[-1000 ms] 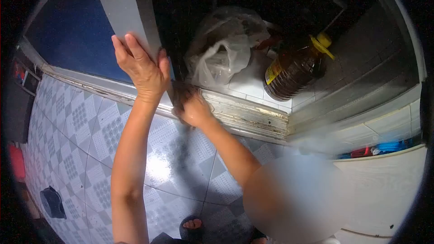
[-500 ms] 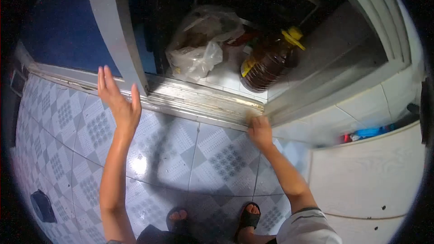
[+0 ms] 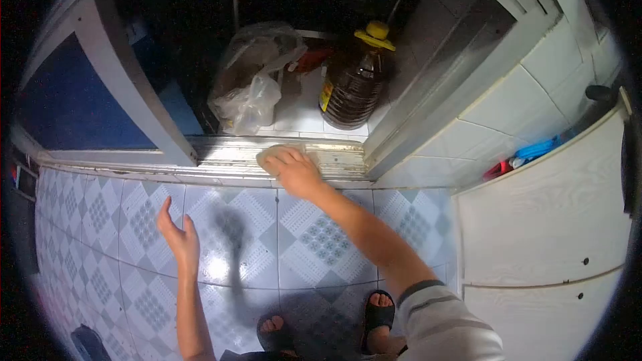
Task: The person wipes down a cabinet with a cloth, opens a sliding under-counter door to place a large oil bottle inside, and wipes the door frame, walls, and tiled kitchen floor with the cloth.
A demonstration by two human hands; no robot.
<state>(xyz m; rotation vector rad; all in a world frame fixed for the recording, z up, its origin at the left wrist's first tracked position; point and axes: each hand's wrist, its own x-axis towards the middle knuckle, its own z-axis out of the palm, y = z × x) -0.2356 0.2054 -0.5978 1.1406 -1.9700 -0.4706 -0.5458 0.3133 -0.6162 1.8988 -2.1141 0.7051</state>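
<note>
My right hand (image 3: 292, 172) presses a tan cloth (image 3: 266, 159) against the metal track of the window sill (image 3: 341, 155). Its fingers lie over the cloth and partly cover it. My left hand (image 3: 180, 235) hangs above the tiled floor with thumb and fingers apart, holding nothing. Past the track, a clear plastic bag (image 3: 254, 97) and a large bottle of dark liquid (image 3: 354, 90) with a yellow cap stand on white tiles. What the bag holds is hard to make out.
A sliding frame (image 3: 134, 87) with a blue pane is at the left. On the right are a white tiled wall (image 3: 515, 107) and a pale cabinet (image 3: 535, 227), with blue and red items behind it. My sandalled feet (image 3: 379, 314) stand on patterned floor tiles.
My right hand has slid left along the track with the cloth, from the right end to the middle. My left hand has dropped lower, away from the frame. The view has shifted.
</note>
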